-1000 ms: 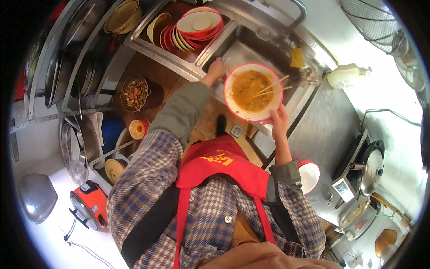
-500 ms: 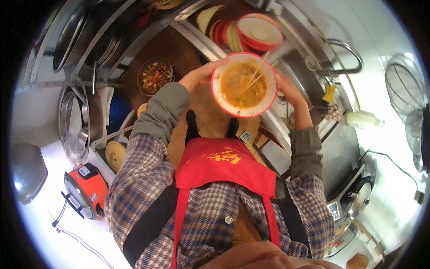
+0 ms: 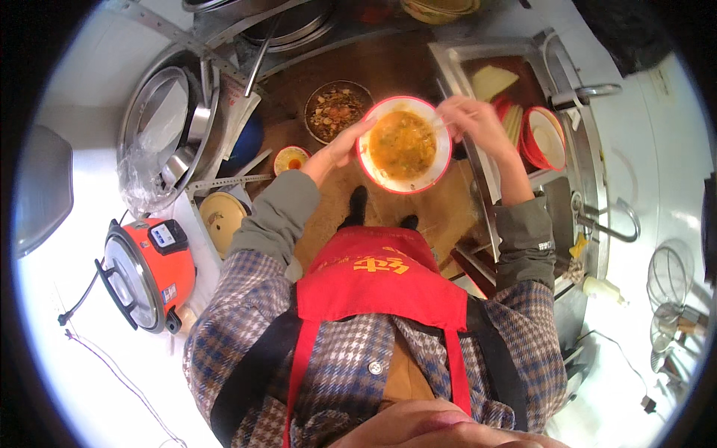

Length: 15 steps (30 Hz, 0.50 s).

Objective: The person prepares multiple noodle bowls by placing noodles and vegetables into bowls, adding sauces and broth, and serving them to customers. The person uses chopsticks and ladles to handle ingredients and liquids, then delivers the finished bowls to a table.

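Note:
A white bowl (image 3: 429, 170) with a red rim, filled with orange-brown soup and bits of greens (image 3: 403, 145), is held up in front of my apron. My left hand (image 3: 342, 149) grips its left rim, thumb on top. At the right rim my right hand (image 3: 476, 125) is closed, its fingertips pinched over the bowl's edge and smeared by motion. Faint pale streaks of chopsticks (image 3: 436, 125) run from those fingertips toward the soup; their lower ends cannot be made out.
Beyond the bowl stands a round container of food scraps (image 3: 336, 112). Stacked red-and-white bowls (image 3: 545, 138) sit by the sink with its tap (image 3: 612, 220) on the right. An orange cooker (image 3: 146, 272), a large metal pan (image 3: 168, 127) and a yellow lid (image 3: 224, 222) are on the left.
My right hand has left its hold on the bowl's side and come to the chopsticks at the rim. My left hand alone supports the bowl. The view has turned toward the right.

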Motion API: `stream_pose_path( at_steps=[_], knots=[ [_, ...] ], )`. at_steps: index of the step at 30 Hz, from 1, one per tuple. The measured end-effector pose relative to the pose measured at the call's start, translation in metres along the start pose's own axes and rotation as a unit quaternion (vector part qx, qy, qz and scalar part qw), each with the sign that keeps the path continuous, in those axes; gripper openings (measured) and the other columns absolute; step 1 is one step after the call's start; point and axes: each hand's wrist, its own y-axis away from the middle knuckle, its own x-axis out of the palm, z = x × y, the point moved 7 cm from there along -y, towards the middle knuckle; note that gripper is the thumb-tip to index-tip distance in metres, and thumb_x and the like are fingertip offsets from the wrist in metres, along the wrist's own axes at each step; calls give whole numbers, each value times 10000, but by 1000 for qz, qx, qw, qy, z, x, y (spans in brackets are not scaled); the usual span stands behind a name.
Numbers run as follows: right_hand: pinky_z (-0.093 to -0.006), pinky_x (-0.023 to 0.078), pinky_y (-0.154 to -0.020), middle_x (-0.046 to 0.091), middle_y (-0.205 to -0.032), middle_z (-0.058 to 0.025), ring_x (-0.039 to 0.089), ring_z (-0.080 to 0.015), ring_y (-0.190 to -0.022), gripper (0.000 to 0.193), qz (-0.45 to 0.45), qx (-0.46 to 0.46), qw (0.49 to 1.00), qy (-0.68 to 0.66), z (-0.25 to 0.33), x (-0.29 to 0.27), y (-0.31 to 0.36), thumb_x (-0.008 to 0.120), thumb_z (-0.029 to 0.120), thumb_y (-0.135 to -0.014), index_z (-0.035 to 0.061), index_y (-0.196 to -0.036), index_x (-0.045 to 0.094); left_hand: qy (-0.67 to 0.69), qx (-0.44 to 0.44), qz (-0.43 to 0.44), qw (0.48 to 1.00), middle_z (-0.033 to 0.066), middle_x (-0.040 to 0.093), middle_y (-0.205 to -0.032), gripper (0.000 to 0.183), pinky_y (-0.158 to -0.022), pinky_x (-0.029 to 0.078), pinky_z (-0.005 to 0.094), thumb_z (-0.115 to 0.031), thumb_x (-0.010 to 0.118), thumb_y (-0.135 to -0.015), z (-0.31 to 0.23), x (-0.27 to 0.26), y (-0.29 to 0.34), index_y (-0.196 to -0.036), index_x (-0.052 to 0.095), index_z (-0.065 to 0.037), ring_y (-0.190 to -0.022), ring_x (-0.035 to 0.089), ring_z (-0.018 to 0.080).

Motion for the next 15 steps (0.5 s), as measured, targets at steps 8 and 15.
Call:
stream_pose_path(
  at_steps=[8,15],
  knots=[
    [-237,484,-605,617,-837,-19,581,-80,-679,176,56,-39,996,-64,-33,53,-88,565,140,-967,-11,-963,655,123,81,-55,988,120,547,-1331,537,-999,461,374,-377,520,-971,8,-61,21,-1353,456,-5,-1175,564,210],
    [-353,549,-643,642,-930,-119,652,-266,-791,197,-53,-276,902,328,-5,141,0,618,47,-816,80,-1004,665,222,148,-139,954,117,546,-1316,541,-1022,435,395,-386,509,-975,31,-91,16,-1353,435,-5,-1194,537,236]
  ],
)
